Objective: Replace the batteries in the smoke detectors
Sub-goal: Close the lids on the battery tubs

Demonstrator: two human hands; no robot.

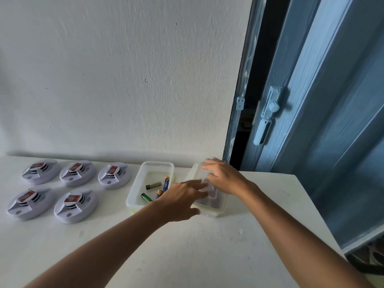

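Smoke detectors (pixel 76 173): five, left on the tabletop (pixel 187 246).
Batteries (pixel 154 185): inside the open tub (pixel 133 192).
Left hand (pixel 180 201): fingers spread, reaching over the lidded tub (pixel 216 208).
Right hand (pixel 223 177): fingers relaxed on its lid.
Door (pixel 311 121): blue, right.

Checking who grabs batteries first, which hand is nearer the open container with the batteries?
Left. The left hand hovers at the open container's right edge; the right hand rests on the lidded container further right.

Wall (pixel 124 80) blocks behind detectors (pixel 79 173).
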